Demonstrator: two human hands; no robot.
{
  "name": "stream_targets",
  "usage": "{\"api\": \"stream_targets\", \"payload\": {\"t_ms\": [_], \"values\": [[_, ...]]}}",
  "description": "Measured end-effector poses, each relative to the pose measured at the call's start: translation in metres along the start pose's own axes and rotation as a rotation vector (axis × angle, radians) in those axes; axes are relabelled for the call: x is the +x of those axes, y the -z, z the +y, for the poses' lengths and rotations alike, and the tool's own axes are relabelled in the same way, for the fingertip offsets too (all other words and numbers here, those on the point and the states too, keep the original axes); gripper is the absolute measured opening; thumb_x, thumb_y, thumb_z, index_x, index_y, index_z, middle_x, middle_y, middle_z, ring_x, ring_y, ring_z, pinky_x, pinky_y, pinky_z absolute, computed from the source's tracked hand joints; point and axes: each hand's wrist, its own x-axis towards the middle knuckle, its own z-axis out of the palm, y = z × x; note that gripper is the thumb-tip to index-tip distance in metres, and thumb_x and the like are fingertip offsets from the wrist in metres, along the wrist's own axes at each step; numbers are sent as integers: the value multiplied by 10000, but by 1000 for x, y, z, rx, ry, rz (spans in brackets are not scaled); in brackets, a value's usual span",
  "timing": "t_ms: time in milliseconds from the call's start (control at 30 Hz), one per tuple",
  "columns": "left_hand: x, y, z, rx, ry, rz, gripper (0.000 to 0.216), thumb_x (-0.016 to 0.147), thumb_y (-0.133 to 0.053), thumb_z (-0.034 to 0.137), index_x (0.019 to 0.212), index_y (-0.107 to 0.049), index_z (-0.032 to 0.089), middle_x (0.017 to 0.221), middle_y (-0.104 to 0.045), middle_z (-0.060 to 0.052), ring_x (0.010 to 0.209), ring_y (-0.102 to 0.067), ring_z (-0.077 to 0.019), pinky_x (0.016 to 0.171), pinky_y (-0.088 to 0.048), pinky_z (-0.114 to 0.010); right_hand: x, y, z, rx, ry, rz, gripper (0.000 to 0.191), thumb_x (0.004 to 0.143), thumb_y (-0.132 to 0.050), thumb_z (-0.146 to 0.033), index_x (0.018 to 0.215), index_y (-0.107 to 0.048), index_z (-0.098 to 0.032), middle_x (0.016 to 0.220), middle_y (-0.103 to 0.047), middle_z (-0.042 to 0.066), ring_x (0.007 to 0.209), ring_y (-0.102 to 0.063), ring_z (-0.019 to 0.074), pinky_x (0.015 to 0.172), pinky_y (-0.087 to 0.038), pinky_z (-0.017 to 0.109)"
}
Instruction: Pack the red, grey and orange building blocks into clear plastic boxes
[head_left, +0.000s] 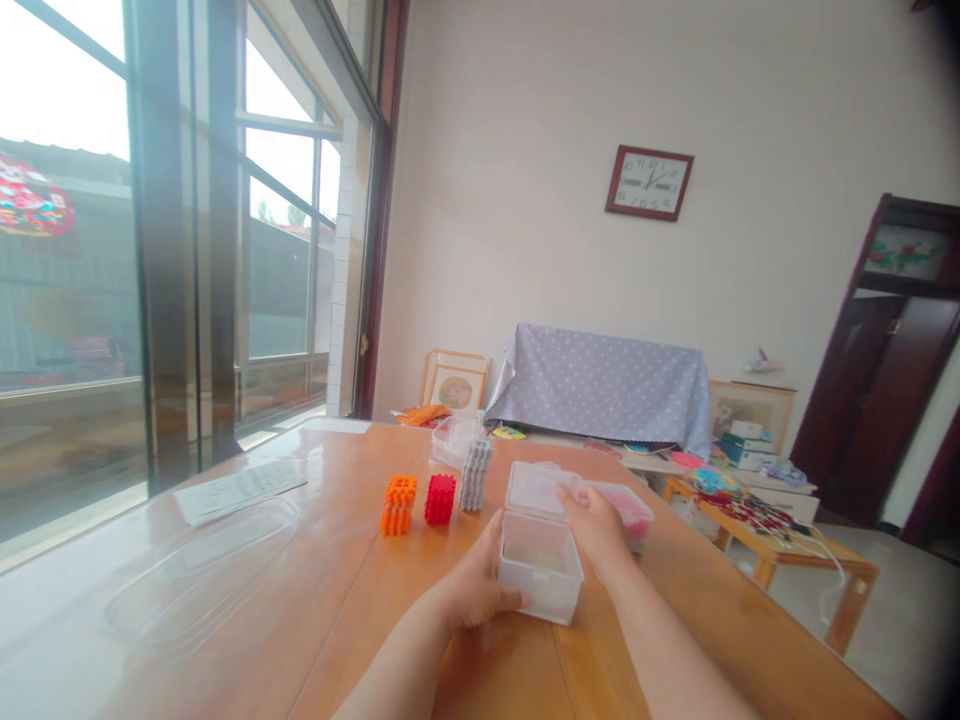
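A small clear plastic box (541,592) with a hinged lid stands on the wooden table, its lid (534,490) swung up and back. Nothing shows inside it except its pale bottom. Wrapped round the left wall of the box is my left hand (480,582), thumb near the front. My right hand (594,520) pinches the right edge of the lid. Beyond my left hand stand an orange stack of plastic pieces (398,505), a red stack (440,499) and a taller grey stack (474,475). Behind my right hand is another clear box (634,512) with pink-red contents.
A third clear box (448,441) sits behind the grey stack. On the left of the table (330,590) lie a printed sheet (240,490) and a clear oval tray-like outline (202,580). A cluttered wooden bench (795,545) stands right of the table; windows are at left.
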Motion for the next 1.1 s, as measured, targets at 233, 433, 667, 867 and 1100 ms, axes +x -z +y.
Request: {"api": "stream_targets", "payload": {"t_ms": [233,433,667,867,1100], "values": [[3,-7,-13,142,-40,24,1234,584,-871,236,1603,-179,306,1542,-462,-87,1425,-385,-377,1207,-255,-497,32,-12,16,-163,-75,-12,490,857,-552,-457,1269,-618,-199,1099,-737,113,969,-696,261,813,-521,346],[6,-17,-15,266,-46,10,1222,609,-871,340,1607,-168,289,1545,-461,-109,1418,-391,-401,1194,-246,-537,44,-6,33,-262,-105,-37,554,836,-594,-399,1349,-561,-193,1228,-692,157,1132,-648,300,930,-477,393],[3,-19,-10,310,-18,-40,1255,637,-861,352,1614,-76,281,1605,-360,-111,1486,-261,-424,1204,6,-641,44,0,33,-401,-101,-78,579,900,-530,-442,1428,-483,-210,1282,-668,149,1165,-639,289,927,-473,375],[1,-22,-10,297,-13,-51,1113,711,-789,353,1604,-125,333,1615,-346,-49,1507,-228,-392,1195,73,-647,42,4,30,-435,-109,-75,544,903,-527,-441,1399,-509,-219,1267,-676,149,1160,-638,301,934,-463,399],[-1,-19,-4,276,-17,-80,1022,701,-724,267,1581,-219,386,1594,-393,20,1490,-300,-340,1235,-13,-599,40,17,23,-469,-113,-72,557,860,-570,-458,1362,-550,-217,1256,-660,175,1140,-633,337,928,-461,457]]}}
